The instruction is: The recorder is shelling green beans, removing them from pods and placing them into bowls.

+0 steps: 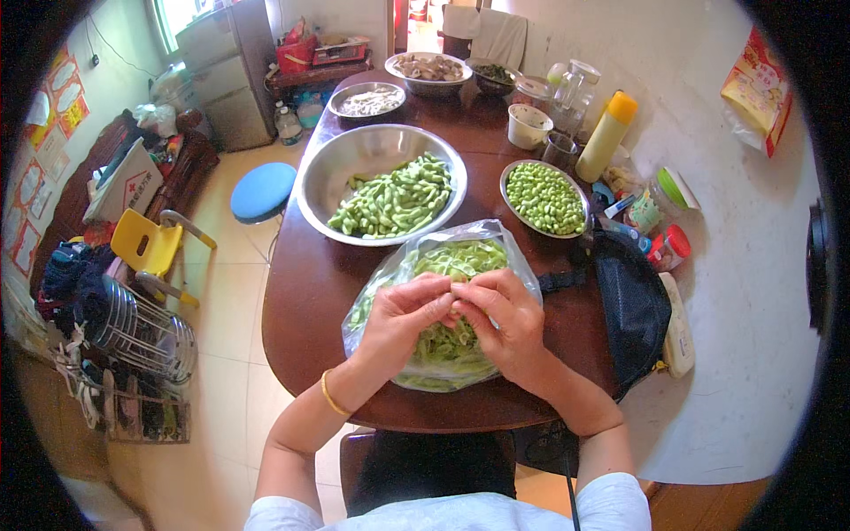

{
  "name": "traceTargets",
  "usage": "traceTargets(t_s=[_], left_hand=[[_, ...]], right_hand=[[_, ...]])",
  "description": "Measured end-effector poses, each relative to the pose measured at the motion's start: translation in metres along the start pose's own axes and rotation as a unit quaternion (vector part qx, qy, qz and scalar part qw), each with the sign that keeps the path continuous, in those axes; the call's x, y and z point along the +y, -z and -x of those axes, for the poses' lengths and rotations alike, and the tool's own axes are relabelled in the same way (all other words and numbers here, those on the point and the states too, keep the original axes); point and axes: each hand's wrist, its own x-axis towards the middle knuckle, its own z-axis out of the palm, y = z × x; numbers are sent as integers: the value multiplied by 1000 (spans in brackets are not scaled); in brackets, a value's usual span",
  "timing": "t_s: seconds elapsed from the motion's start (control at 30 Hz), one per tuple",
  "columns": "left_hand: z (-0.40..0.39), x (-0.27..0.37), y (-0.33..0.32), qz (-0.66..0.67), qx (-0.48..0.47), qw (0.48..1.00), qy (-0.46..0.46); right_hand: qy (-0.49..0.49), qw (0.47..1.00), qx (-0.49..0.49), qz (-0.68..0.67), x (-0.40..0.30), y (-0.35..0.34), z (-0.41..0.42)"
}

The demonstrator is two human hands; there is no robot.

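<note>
My left hand [408,312] and my right hand [508,315] meet fingertip to fingertip over a clear plastic bag [524,255]. Between them they pinch a green soybean pod [457,275], mostly hidden by the fingers. Empty pod shells [458,355] fill the bag, which stands open on the brown table [305,318]. Beyond it to the left, a wide steel basin [325,166] holds a heap of whole green soybean pods [405,199]. An oval metal dish [583,199] to the right is full of shelled green soybeans [546,199].
Farther back are a plate of pale food [367,101], a bowl of brown pieces [428,68], a glass pitcher [572,99] and a yellow-capped bottle [607,136]. A black mesh bag [631,305] lies at the right edge. A blue stool [263,192] stands left of the table.
</note>
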Motion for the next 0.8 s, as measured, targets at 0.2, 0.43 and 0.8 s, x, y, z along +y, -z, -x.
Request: traceTargets(t_s=[0.2, 0.43, 0.8], left_hand=[[0, 0, 1, -4, -20, 1000, 4], [0, 1, -1, -91, -19, 995, -47], [-2, 4, 5, -54, 2, 998, -22]], right_hand=[[-44, 999, 6, -28, 0, 1, -3], [-75, 993, 8, -95, 5, 0, -2], [-70, 985, -28, -154, 9, 7, -7]])
